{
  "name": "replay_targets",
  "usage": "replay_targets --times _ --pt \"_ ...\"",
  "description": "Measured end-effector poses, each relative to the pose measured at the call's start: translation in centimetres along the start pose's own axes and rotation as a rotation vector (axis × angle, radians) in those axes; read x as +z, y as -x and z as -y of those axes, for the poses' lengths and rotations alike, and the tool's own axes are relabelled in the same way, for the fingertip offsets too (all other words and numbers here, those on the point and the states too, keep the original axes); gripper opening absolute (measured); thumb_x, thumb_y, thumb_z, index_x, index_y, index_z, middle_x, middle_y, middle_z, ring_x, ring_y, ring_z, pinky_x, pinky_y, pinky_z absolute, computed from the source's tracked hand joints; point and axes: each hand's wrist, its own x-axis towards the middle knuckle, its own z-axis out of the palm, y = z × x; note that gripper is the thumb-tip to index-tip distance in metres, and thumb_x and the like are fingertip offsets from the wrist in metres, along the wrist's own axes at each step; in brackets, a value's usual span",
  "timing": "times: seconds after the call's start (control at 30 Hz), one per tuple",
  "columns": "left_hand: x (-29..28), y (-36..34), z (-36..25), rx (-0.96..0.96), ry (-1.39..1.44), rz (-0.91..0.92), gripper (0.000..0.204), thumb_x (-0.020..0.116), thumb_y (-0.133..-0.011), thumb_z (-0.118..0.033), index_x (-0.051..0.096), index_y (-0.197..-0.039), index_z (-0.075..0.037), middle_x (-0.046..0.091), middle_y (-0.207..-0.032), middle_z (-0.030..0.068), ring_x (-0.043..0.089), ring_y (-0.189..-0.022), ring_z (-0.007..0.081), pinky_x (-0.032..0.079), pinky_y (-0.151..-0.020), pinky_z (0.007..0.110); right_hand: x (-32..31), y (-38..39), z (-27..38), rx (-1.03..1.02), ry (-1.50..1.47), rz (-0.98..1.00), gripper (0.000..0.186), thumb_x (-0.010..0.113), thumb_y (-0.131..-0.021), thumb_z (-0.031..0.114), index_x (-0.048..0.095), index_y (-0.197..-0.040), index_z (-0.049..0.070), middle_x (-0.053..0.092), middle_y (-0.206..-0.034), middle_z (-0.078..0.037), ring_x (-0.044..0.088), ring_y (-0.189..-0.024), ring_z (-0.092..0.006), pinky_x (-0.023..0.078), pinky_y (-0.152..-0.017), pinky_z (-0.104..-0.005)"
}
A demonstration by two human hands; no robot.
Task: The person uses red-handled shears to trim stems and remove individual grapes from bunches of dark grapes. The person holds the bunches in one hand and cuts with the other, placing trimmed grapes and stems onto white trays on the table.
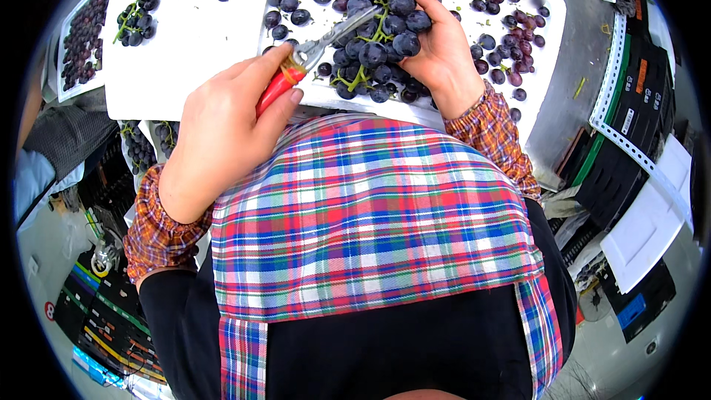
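Fruit-packing workroom. White trays (185, 37) of dark grape bunches (141, 0) and loose grapes (511, 44) cover a metal desk (570, 81); stacked black crates (637, 104) alongside; worker in plaid apron (370, 215).

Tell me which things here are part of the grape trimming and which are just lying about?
In use:
- left hand gripping the red-handled scissors
- right hand holding the dark grape bunch
- white tray beneath the bunch

Lying about:
- loose grapes on that tray
- second white tray with small bunches
- black crates at the right
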Motion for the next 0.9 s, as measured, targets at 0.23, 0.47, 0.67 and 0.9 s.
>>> replay_targets --times 0.23,0.47,0.67,0.9 --pt "-1.5 -1.9 -0.7 0.095 -0.325 0.026 0.042 0.067 -0.083 -0.017 0.059 -0.121 -0.001 0.067 -0.098 0.0148 0.065 -0.082 0.0300 0.053 -0.071 0.035 0.2 0.9 -0.9 -0.020 -0.093 0.087 0.041 0.043 -0.098 0.030 0.050 -0.127 0.002 0.057 -0.124 -0.015 0.055 -0.115 -0.0329 0.039 -0.103 -0.0543" --pt "-1.7 -2.5 -1.3 0.157 -0.399 0.036 0.040 0.067 -0.083 -0.016 0.061 -0.119 -0.001 0.067 -0.094 0.0132 0.065 -0.079 0.0275 0.052 -0.067 0.034 0.5 1.5 -0.9 -0.048 -0.067 0.084 0.043 0.043 -0.097 0.030 0.049 -0.128 0.001 0.056 -0.125 -0.017 0.053 -0.118 -0.0339 0.038 -0.104 -0.0546" --pt "-1.5 -2.4 -1.1 0.134 -0.271 0.053 0.036 0.067 -0.084 -0.015 0.063 -0.116 0.000 0.067 -0.084 0.0142 0.064 -0.071 0.0280 0.051 -0.063 0.033 0.6 1.5 -1.0 -0.047 -0.078 0.052 0.042 0.044 -0.097 0.030 0.050 -0.127 0.001 0.056 -0.125 -0.017 0.053 -0.118 -0.0334 0.039 -0.104 -0.0535" --pt "-0.9 -1.7 0.4 -0.103 0.215 0.123 0.038 0.066 -0.085 -0.013 0.061 -0.121 -0.002 0.066 -0.086 0.0154 0.062 -0.069 0.0288 0.051 -0.066 0.033 0.0 1.1 -0.5 -0.055 -0.064 0.125 0.040 0.046 -0.097 0.030 0.053 -0.123 0.001 0.059 -0.120 -0.016 0.058 -0.111 -0.0327 0.044 -0.100 -0.0517"
